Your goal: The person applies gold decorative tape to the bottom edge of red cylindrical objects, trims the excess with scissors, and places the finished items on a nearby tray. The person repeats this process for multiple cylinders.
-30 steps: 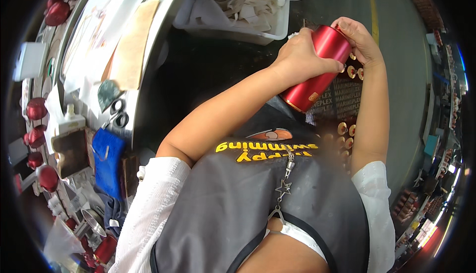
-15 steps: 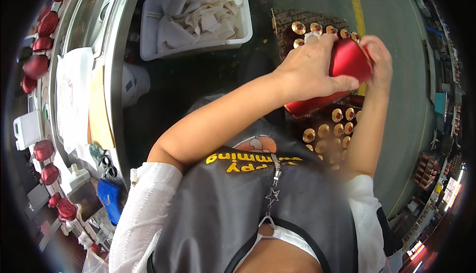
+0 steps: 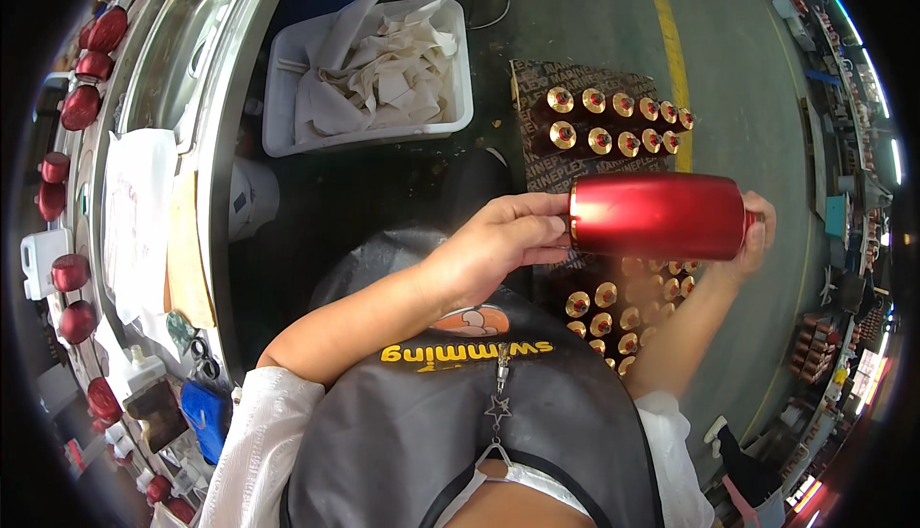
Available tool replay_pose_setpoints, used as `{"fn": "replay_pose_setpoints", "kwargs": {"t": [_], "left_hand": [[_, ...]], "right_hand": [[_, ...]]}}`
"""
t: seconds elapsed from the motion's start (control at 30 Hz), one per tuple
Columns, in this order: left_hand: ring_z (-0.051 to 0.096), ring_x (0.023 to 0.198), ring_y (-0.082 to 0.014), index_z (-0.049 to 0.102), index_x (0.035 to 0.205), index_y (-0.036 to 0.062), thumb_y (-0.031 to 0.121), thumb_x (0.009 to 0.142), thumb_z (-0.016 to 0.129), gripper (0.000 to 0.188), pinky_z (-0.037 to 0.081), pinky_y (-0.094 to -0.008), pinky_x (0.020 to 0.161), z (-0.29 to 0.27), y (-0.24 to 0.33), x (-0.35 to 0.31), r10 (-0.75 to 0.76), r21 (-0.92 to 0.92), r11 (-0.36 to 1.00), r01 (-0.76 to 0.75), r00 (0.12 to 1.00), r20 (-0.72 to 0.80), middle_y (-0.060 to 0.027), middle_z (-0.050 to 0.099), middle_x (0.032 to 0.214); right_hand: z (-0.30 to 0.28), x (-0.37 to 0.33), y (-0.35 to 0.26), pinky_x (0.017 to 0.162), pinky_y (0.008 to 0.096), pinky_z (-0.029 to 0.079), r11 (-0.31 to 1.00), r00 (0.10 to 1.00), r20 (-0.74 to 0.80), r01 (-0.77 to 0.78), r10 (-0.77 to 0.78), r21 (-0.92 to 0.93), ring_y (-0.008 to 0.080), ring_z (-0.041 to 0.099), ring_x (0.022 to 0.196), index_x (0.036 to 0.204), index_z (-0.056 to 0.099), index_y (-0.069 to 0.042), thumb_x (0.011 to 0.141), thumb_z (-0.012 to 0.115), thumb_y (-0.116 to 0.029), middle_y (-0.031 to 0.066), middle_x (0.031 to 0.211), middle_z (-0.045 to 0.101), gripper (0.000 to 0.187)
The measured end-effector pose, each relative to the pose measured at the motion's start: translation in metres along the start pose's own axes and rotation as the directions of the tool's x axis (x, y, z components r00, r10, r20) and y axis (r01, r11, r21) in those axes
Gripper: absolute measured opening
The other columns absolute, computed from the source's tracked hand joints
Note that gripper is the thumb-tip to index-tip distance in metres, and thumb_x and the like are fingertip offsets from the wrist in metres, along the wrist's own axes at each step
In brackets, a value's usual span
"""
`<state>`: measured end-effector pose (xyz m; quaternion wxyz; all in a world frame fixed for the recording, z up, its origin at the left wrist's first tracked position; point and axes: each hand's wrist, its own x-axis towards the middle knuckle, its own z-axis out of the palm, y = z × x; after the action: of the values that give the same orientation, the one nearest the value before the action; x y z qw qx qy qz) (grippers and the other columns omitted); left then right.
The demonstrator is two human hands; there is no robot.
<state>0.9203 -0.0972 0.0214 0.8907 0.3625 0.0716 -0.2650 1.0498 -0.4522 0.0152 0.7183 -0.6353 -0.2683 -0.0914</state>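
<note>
While left hand [image 3: 494, 245] has fingers against one end of red cylinder [image 3: 661, 217], can't tell if pinching, right hand [image 3: 759, 229] grips the other; cylinder's sideways between them, near gold-topped pieces [image 3: 600, 140].

The cylinder [image 3: 656, 217] sits between the left hand [image 3: 496, 242] and right hand [image 3: 756, 239], right of a tub [image 3: 280, 111] containing cloth scraps [image 3: 398, 76].

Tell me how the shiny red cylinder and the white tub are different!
The cylinder is red and rounded; the tub is white and boxy. The cylinder lies sideways between the left hand and right hand; the tub, holding pale scraps, is untouched by them.
</note>
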Motion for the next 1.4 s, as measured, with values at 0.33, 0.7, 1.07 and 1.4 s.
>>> {"fn": "replay_pose_setpoints", "kwargs": {"t": [0.33,0.7,1.07,1.4], "left_hand": [[0.049,0.141,-0.0371,0.042,0.150,-0.0082,0.007,0.099,0.058,0.055,0.036,-0.0405,0.117,-0.005,-0.008,-0.008,0.477,0.642,0.563,-0.521,0.839,0.263,-0.0287,0.052,0.148],[0.047,0.135,-0.0503,0.034,0.155,-0.0078,-0.002,0.084,0.067,0.079,0.035,-0.0538,0.118,-0.001,-0.020,-0.006,0.523,0.767,0.105,-0.633,0.691,0.499,-0.0322,0.048,0.146],[0.043,0.142,-0.0484,0.033,0.156,-0.0052,-0.006,0.086,0.064,0.076,0.034,-0.0438,0.119,-0.011,-0.029,-0.003,0.492,0.758,0.244,-0.605,0.751,0.441,-0.0313,0.038,0.157],[0.050,0.137,-0.0222,0.038,0.157,-0.0013,0.017,0.094,0.058,0.068,0.031,-0.0405,0.120,-0.028,-0.046,0.049,0.104,0.121,0.987,-0.110,0.993,0.048,-0.0107,0.056,0.148]], "right_hand": [[-0.028,-0.029,-0.026,0.088,0.0301,0.047,0.974,0.992,0.100,-0.053,0.076,-0.221,0.0182,0.057,0.099,0.122,0.061,0.001,0.098,0.072,-0.031,0.0107,0.107,0.061,0.041],[-0.026,-0.039,-0.014,0.095,0.0315,0.049,0.990,0.993,0.049,-0.099,0.104,-0.097,0.0210,0.060,0.110,0.122,0.061,-0.003,0.100,0.066,-0.012,0.0143,0.123,0.060,0.024],[-0.024,-0.043,-0.013,0.096,0.0336,0.047,0.987,0.993,0.047,-0.100,0.107,-0.124,0.0203,0.059,0.106,0.119,0.060,-0.001,0.098,0.072,-0.027,0.0135,0.118,0.060,0.035],[0.008,-0.038,-0.038,0.066,0.0205,0.045,0.881,0.918,-0.129,-0.395,0.374,-0.261,0.0055,0.056,0.073,0.111,0.063,0.001,0.100,0.071,-0.023,0.0005,0.088,0.064,0.028]]}}
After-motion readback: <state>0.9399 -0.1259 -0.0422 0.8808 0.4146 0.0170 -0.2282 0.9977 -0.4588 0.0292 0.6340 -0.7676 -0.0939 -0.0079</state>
